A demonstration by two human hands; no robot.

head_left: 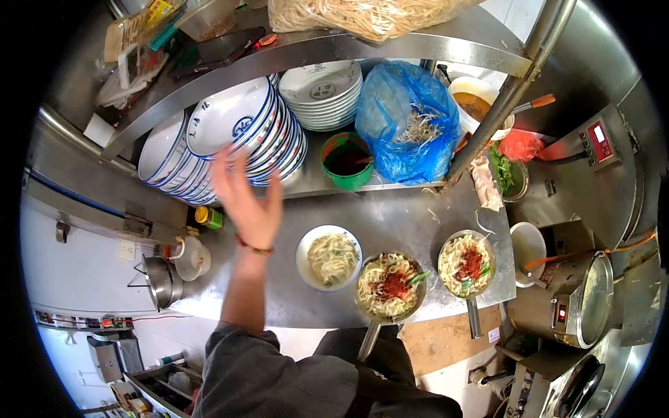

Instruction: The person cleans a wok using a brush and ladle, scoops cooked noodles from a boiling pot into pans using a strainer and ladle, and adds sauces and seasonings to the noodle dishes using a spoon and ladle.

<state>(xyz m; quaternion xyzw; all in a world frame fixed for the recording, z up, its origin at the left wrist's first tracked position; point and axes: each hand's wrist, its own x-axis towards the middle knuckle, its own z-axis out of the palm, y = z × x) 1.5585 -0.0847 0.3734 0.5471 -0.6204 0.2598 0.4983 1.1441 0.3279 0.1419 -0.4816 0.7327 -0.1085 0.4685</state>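
My left hand point(245, 202) reaches up over the steel counter, slightly blurred, its fingers apart and holding nothing. It is nearest to a leaning stack of white bowls point(233, 120) with blue rims, and its fingertips overlap the lowest edge of the front bowl; whether they touch it I cannot tell. A white bowl of noodles in broth point(330, 258) stands on the counter to the right of my forearm. Beside it sit two long-handled metal pans, a nearer pan of noodles point(391, 285) and a farther pan of noodles point(465, 265), both topped with red chili and greens. My right hand is out of view.
On the shelf stand more stacked bowls point(324, 94), a green tub point(346, 161) of dark sauce and a blue bag point(411, 125) of bean sprouts. A slanted steel post point(512, 87) crosses the right side. A cooker pot point(592, 299) stands at right.
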